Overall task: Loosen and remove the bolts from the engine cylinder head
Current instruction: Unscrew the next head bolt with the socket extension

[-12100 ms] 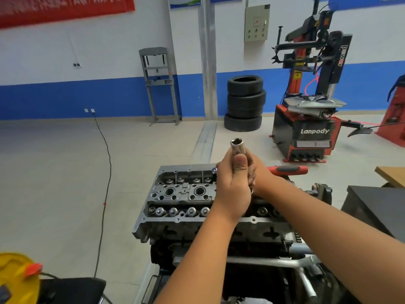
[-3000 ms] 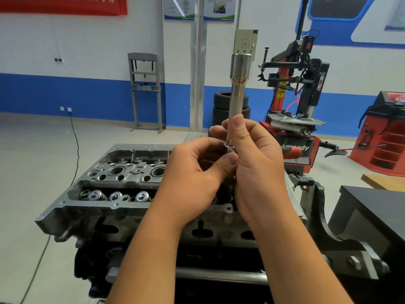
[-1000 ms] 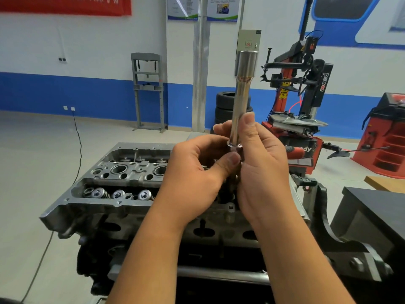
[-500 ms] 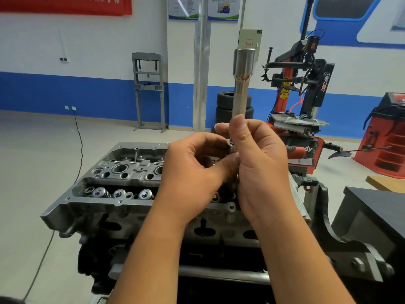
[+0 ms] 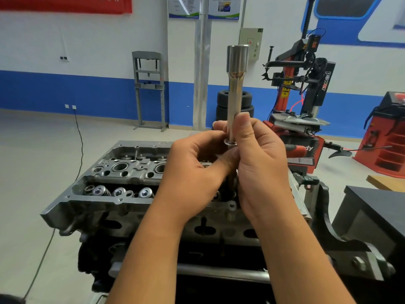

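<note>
I see both hands raised in the middle of the frame, above the cylinder head (image 5: pixel 122 172). My right hand (image 5: pixel 260 163) is curled round a long metal socket extension (image 5: pixel 236 88), thumb and fingers pinching its lower shaft so it stands nearly upright, its wider socket end at the top of the frame's centre. A small metal washer or ring (image 5: pixel 230 143) sits round the shaft just above where my thumbs meet. My left hand (image 5: pixel 195 172) is bent in beside the right, its thumb pressed against the base of the tool; its fingers curl toward the same spot, but what they grip under there is hidden from me.

The cylinder head lies below and left of the hands, open side up, with valve springs (image 5: pixel 119 191) in a row along its near edge and round bores further back. I cannot make out any bolt heads clearly.

A red-handled tool (image 5: pixel 294 150) shows just right of my right hand. A tyre changer (image 5: pixel 302 84) stands at upper right, stacked tyres (image 5: pixel 221 106) behind the extension, and a grey press frame (image 5: pixel 150 91) at upper left of centre. A dark bench (image 5: pixel 377 207) fills the lower right.
</note>
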